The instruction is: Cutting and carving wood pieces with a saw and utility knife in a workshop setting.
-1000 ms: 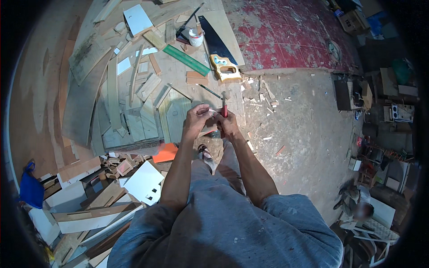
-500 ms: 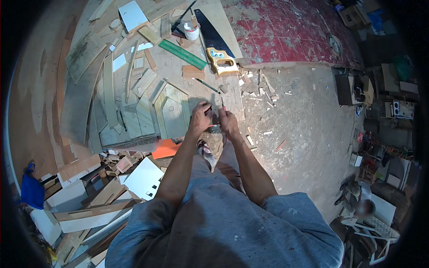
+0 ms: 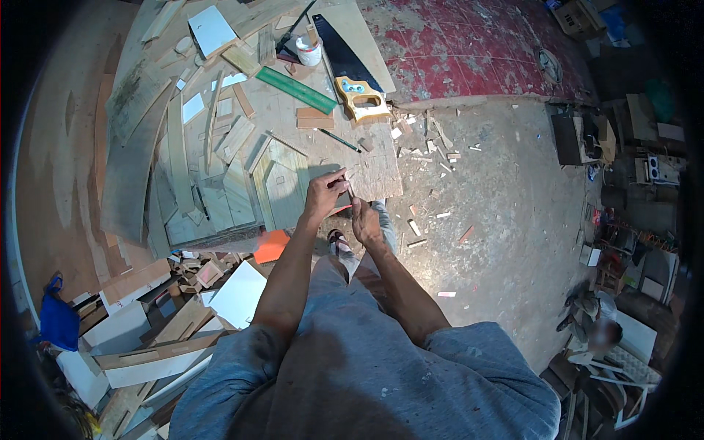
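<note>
My left hand (image 3: 323, 195) is closed on a small dark brown piece (image 3: 342, 199), apparently wood, just off the near edge of the workbench (image 3: 374, 172). My right hand (image 3: 367, 223) sits close beside it, lower and to the right, fingers closed around the lower end of a slim, pale reddish stick-like thing (image 3: 349, 184). Its kind is too small to tell, and the fingers partly cover both items. On the bench ahead lie a dark pencil (image 3: 339, 140), a brown wood block (image 3: 315, 119), a green ruler (image 3: 297, 89) and a handsaw (image 3: 361, 99) with a yellow handle.
A white tub (image 3: 309, 53) stands near the saw. Boards and offcuts (image 3: 180, 147) cover the bench's left. Below lie an orange piece (image 3: 272, 246) and heaped wood scraps (image 3: 176, 323). Wood chips litter the concrete floor (image 3: 491, 191). Another person (image 3: 598, 330) is at far right.
My right hand has moved down and slightly left, and its slim item now leans toward my left hand. My left hand has shifted slightly left, with its forefinger more extended.
</note>
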The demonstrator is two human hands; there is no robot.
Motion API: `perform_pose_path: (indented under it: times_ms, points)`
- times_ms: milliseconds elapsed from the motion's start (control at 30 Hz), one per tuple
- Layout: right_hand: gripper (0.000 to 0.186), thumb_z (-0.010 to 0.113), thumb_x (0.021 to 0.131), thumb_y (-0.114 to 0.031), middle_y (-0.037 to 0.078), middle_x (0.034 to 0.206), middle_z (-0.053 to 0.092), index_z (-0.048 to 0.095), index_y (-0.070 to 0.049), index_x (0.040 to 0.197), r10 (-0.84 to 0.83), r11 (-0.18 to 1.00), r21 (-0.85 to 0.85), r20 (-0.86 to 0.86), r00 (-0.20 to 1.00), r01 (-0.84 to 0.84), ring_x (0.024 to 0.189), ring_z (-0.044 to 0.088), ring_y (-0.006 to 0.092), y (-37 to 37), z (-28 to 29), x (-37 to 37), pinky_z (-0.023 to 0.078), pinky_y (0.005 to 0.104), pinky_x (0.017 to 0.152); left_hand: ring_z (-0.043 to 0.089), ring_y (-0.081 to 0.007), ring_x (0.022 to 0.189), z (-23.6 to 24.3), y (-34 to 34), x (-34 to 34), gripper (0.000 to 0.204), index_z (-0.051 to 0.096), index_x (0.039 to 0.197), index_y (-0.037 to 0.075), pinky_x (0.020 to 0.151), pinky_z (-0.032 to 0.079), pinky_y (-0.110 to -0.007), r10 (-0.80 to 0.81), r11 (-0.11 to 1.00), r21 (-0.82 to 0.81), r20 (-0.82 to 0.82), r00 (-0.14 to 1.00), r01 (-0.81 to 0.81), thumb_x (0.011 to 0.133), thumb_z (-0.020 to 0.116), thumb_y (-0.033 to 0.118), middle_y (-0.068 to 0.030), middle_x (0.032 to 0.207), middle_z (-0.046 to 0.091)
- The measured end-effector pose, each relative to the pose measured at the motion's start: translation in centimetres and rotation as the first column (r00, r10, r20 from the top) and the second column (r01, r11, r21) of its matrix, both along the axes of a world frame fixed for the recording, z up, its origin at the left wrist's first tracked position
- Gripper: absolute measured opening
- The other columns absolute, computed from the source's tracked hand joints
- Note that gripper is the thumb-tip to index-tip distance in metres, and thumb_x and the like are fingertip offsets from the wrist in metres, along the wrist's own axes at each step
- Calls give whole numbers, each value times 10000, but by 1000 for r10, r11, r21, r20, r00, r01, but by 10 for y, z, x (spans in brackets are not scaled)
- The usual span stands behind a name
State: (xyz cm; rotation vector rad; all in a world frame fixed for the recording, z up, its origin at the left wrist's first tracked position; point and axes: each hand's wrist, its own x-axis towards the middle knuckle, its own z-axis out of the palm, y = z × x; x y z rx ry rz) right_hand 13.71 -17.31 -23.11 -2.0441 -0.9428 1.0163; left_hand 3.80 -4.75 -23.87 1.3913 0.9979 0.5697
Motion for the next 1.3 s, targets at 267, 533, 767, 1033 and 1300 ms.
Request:
perform_pose_path:
  times_ms: [267, 533, 767, 1033, 1300]
  points:
    - [489, 330, 1042, -394, 336, 884, 644, 613, 6, 1050, 16, 994, -111, 93, 996, -5, 899, 612, 534, 3, -5, -6, 492, 580, 742, 557, -59, 711, 6, 0, -2, 376, 643, 1249, -11, 621, 478, -225, -103, 994, 41, -27, 994, 104, 876, 677, 25, -9, 842, 653]
    - [611, 349, 1025, -483, 192, 633, 612, 612, 23, 806, 11, 996, -84, -33, 999, -14, 577, 638, 306, 3, -14, 13, 506, 448, 602, 574, -108, 703, 12, 3, 0, 371, 659, 1226, 20, 644, 481, -267, -108, 986, 112, -115, 987, 121, 856, 685, 31, -78, 811, 661]
    - [615, 316, 1045, -443, 312, 756, 621, 630, 31, 810, -6, 1000, 15, 57, 998, 5, 791, 613, 505, 2, -6, 3, 469, 510, 717, 593, -126, 713, 12, -1, -1, 364, 656, 1235, 22, 662, 499, -278, -92, 988, 114, -107, 990, 104, 871, 646, 11, -92, 839, 660]
    - [526, 335, 1027, -430, 320, 894, 648, 658, -25, 937, -53, 997, -49, 83, 995, 57, 936, 621, 499, 16, -4, -5, 497, 565, 774, 650, -178, 740, 7, 3, 5, 355, 675, 1215, 56, 675, 513, -311, -85, 989, 106, -129, 988, 99, 863, 638, 28, -113, 869, 684]
    - [361, 427, 1033, -315, 285, 956, 675, 586, -8, 1139, 313, 943, -243, 426, 849, -226, 750, 692, 407, -8, -28, 21, 515, 539, 595, 705, -245, 775, 34, 10, 27, 316, 697, 1097, 35, 718, 550, -341, 18, 969, 241, -257, 966, 46, 783, 680, 70, -146, 844, 714]
